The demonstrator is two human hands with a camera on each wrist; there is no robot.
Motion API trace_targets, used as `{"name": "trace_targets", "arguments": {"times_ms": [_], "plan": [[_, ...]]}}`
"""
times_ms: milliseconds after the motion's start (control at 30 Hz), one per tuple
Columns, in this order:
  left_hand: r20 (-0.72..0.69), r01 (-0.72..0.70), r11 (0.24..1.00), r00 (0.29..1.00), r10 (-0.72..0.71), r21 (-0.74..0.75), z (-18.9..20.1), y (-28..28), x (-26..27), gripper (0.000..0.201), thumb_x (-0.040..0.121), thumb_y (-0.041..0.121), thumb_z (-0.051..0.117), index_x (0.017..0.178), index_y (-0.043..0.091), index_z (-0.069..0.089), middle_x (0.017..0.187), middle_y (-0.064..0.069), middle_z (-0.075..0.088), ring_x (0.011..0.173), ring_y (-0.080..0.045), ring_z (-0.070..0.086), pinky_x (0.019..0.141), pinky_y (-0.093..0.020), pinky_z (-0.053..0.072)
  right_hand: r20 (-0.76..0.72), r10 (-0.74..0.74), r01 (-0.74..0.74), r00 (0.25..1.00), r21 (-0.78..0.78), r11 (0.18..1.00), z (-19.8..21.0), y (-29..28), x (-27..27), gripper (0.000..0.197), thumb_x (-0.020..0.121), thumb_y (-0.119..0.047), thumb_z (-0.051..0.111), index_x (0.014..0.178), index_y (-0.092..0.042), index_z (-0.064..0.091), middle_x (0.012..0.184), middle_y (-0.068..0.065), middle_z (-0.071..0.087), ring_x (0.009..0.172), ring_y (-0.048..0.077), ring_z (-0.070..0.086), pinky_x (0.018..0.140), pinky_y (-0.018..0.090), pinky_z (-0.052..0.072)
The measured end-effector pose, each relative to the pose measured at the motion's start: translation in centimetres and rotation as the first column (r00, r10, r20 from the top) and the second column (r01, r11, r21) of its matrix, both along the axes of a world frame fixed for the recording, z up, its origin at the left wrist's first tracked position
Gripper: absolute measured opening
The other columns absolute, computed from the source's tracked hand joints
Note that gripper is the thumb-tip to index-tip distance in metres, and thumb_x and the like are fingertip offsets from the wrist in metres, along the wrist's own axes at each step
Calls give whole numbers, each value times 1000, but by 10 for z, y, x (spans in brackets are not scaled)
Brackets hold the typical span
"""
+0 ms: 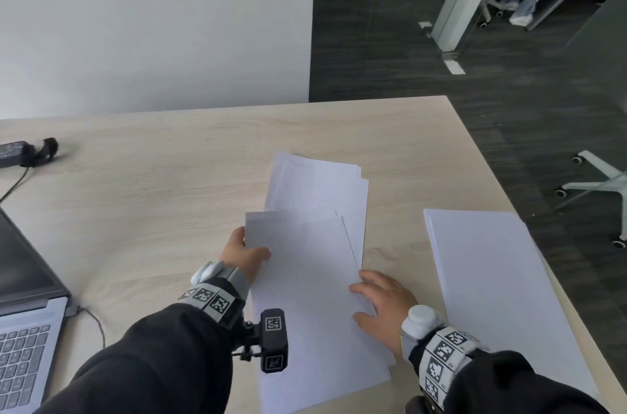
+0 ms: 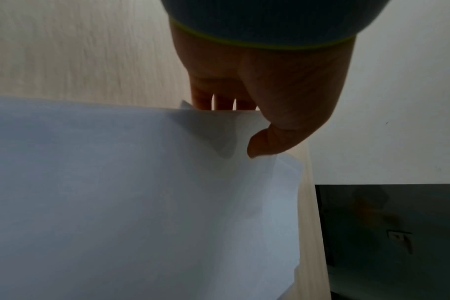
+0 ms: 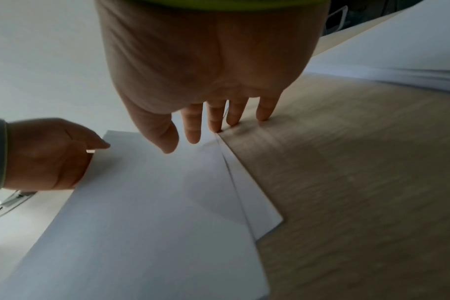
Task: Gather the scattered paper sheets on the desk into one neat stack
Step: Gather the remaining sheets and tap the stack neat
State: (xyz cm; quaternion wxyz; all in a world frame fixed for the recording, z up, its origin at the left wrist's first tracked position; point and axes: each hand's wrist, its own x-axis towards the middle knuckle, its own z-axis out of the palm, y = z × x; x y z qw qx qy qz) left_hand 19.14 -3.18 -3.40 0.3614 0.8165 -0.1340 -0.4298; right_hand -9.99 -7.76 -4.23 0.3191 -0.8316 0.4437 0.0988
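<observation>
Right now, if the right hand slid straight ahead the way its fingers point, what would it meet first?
Probably the fanned sheets farther up the desk. The right hand lies flat with straight fingers on the right edge of the near sheets, pointing away from the person; depth is unclear.

The head view is evenly and softly lit, with pale daylight tones on the desk (image 1: 190, 155) and only faint shadows. Its wide lens bends the desk edges and the wall line outward. The white paper sheets (image 1: 315, 264) read slightly bluish, without glare. Both wrist views are dimmer: the left hand (image 2: 267, 87) and the right hand (image 3: 206, 67) appear dark and backlit against a bright wall. Wood grain smears with motion blur, and the hands cast soft shadows on the paper.
</observation>
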Motion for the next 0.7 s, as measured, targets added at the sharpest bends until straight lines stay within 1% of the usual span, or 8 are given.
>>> {"name": "trace_targets", "arguments": {"times_ms": [100, 267, 333, 400, 467, 567, 633, 700], "plan": [[-14, 128, 992, 992, -128, 5, -3, 6, -7, 66, 83, 6, 66, 141, 25, 42, 99, 0, 66, 87, -29, 67, 81, -44, 58, 32, -60, 58, 998, 61, 996, 2, 1, -2, 45, 88, -47, 55, 133, -42, 51, 145, -22, 38, 139, 7, 31, 115, 29, 26], [77, 339, 935, 934, -347, 105, 0, 8, -19, 78, 86, 16, 62, 151, 38, 27, 88, 8, 63, 78, -21, 66, 74, -37, 57, 121, -199, 175, 972, 186, 967, 8, -1, -11, 35, 91, -32, 61, 125, -33, 58, 115, -20, 55, 115, 4, 49, 107, 25, 36], [105, 340, 925, 927, -360, 170, 2, 7, -23, 69, 86, 20, 62, 148, 34, 35, 85, 7, 64, 76, -19, 66, 68, -33, 54, 155, -275, 242, 949, 203, 949, 9, -3, -15, 31, 90, -27, 62, 121, -32, 58, 122, -13, 50, 103, 3, 53, 103, 25, 40], [60, 339, 918, 932, -358, 207, 4, 6, -29, 49, 88, 26, 64, 135, 21, 51, 87, 4, 68, 79, -20, 69, 74, -35, 57, 170, -397, 358, 902, 218, 908, 8, -6, -18, 34, 89, -24, 62, 121, -30, 55, 130, -10, 42, 99, 5, 55, 101, 24, 40], [-108, 306, 935, 951, -290, 178, 3, 8, -35, 34, 91, 28, 68, 121, 12, 64, 92, -5, 75, 85, -27, 73, 84, -44, 60, 170, -483, 437, 859, 248, 865, 9, -7, -15, 40, 89, -24, 61, 128, -28, 52, 134, -11, 38, 109, 8, 52, 106, 27, 37], [-271, 266, 950, 938, -216, 163, 1, 11, -47, 27, 92, 34, 70, 108, 12, 69, 92, -10, 79, 86, -32, 76, 82, -49, 62, 188, -515, 444, 836, 319, 837, 11, -11, -18, 43, 90, -24, 60, 132, -27, 50, 131, -14, 38, 122, 3, 40, 107, 23, 31], [-250, 227, 967, 949, -193, 112, 0, 11, -55, 25, 90, 29, 74, 107, 11, 70, 92, -10, 78, 86, -32, 76, 83, -47, 61, 192, -510, 425, 838, 358, 832, 11, -15, -24, 42, 90, -25, 60, 131, -29, 52, 130, -15, 42, 123, 4, 43, 103, 22, 33], [-148, 213, 975, 968, -202, 61, -1, 10, -60, 26, 84, 23, 78, 107, 13, 71, 91, -7, 77, 84, -28, 74, 77, -38, 60, 194, -511, 405, 837, 408, 818, 11, -21, -30, 42, 90, -27, 61, 131, -33, 53, 131, -15, 48, 119, 6, 49, 98, 22, 36]]}}
